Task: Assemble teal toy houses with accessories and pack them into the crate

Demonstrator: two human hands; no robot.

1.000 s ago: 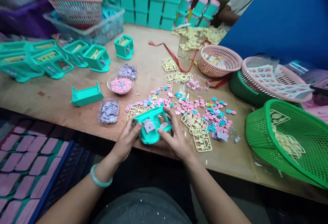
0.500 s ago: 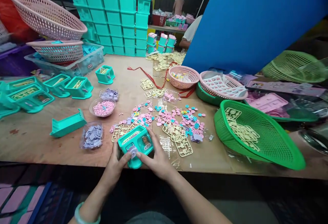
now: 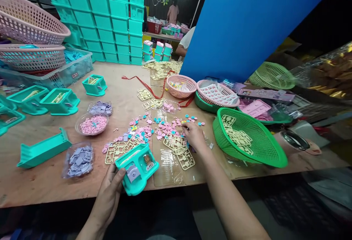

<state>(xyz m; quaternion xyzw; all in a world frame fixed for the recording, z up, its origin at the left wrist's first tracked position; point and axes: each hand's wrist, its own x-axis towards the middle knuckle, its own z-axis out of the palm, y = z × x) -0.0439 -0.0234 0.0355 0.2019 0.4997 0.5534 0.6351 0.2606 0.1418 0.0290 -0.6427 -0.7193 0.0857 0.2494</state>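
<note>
My left hand (image 3: 111, 187) grips a teal plastic toy housing (image 3: 144, 177) by its left side, thumb on the front. A lavender plate (image 3: 133, 173) sits in the housing's front, and a small picture of a figure shows through its window. My right hand (image 3: 194, 134) reaches into a scatter of pink and blue button-like discs (image 3: 166, 128), its fingers curled down among them. Whatever is between those fingertips is hidden. Cream plastic part frames (image 3: 181, 152) lie just in front of that hand, and more are behind the housing.
Bowls of pink pieces (image 3: 93, 124) and lavender plates (image 3: 80, 159) stand left, near a teal tray-shaped part (image 3: 45, 148). A green basket (image 3: 255, 155) stands right. Teal boxes (image 3: 110, 24) are stacked behind, beside a tilted blue panel (image 3: 233, 27). A person's arm (image 3: 183, 47) shows beyond.
My right hand has left the housing and moved forward and right to the discs. My left hand alone keeps hold of the housing. The view has turned right.
</note>
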